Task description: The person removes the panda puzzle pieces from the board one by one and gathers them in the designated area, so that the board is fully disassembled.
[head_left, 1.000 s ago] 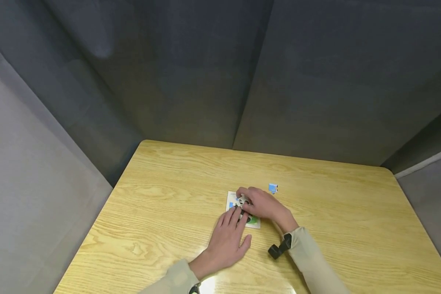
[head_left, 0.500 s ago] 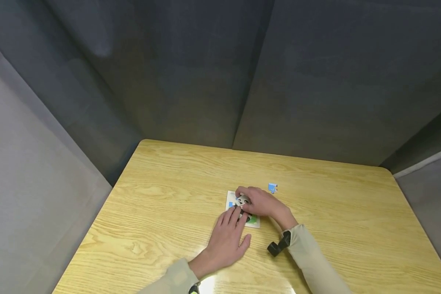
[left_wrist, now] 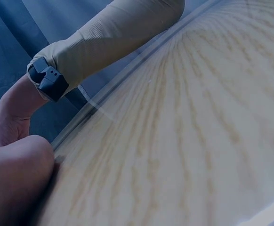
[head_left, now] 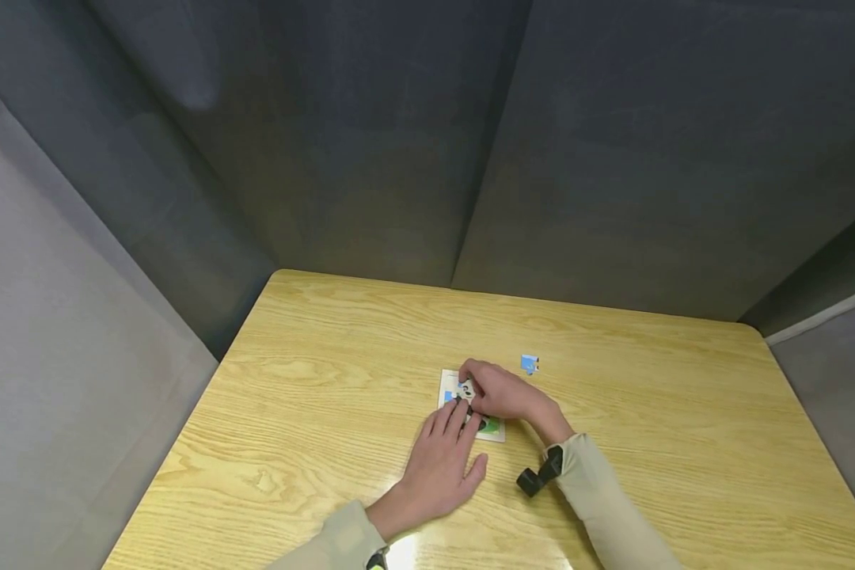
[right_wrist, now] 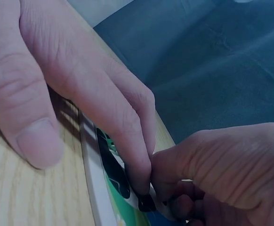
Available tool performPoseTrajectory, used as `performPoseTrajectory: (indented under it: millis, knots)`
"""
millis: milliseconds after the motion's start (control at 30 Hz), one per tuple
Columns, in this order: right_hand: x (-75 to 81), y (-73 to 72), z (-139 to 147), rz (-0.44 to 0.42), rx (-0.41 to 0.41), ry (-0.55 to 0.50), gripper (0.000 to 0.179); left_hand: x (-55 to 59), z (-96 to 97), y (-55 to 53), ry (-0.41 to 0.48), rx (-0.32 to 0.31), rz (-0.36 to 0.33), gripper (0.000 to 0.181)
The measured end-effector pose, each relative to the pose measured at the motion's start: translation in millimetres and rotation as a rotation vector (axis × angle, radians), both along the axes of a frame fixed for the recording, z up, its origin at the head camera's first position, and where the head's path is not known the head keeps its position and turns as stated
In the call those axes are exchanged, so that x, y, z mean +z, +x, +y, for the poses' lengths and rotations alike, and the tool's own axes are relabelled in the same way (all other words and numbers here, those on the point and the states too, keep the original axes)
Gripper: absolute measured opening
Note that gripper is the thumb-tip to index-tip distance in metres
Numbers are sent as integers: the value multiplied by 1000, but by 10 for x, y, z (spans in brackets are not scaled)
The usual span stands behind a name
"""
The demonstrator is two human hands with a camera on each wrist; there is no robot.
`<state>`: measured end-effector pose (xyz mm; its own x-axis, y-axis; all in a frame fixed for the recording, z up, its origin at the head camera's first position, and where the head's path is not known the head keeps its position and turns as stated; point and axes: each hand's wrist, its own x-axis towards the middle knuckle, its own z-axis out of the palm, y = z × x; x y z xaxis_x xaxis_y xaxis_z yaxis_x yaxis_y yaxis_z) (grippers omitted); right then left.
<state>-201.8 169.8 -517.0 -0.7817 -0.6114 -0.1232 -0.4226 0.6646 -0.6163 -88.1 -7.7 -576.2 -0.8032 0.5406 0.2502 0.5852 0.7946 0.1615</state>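
Note:
A small panda jigsaw puzzle (head_left: pixel 495 432) with a white border lies mid-table, partly covered by both hands. My left hand (head_left: pixel 438 471) rests palm down, its straight fingers on the puzzle's lower part. Over the upper right part, my right hand (head_left: pixel 506 394) has thumb and fingers curled, pinching a puzzle piece by the panda's head (head_left: pixel 466 389); the piece itself is mostly hidden. In the right wrist view, the right hand (right_wrist: pixel 231 169) bends close to the left fingertips (right_wrist: pixel 136 172), above the puzzle's white edge (right_wrist: pixel 92 174).
A loose blue puzzle piece (head_left: pixel 530 364) lies just beyond the right hand. The wooden table (head_left: pixel 313 380) backs onto dark curtains (head_left: pixel 370 158). A black wrist camera (head_left: pixel 541 473) hangs near the right cuff.
The right hand's fingers have shifted slightly at the puzzle's upper part and cover more of the panda's head. The left hand and the loose blue piece have stayed put.

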Motion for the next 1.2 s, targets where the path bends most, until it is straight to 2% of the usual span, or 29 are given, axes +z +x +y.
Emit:
performPoseTrajectory:
  millis: [267,567,700,867,1200]
  knots:
    - [-21,36,-16,40,-21,34,33,0,10,1,-10,1,-15,61]
    - [-28,114,-21,44,-43,-6,25,-27,11,2,6,-1,-2,61]
    - [-36,138,-23,60,-47,-19,27,-24,2,1,6,1,-1,61]
    - [-38,111,-22,81,-44,-2,34,-3,-2,-4,10,-2,-9,60]
    - [11,71,-32,50,-52,56,33,-4,15,0,-8,0,-40,62]
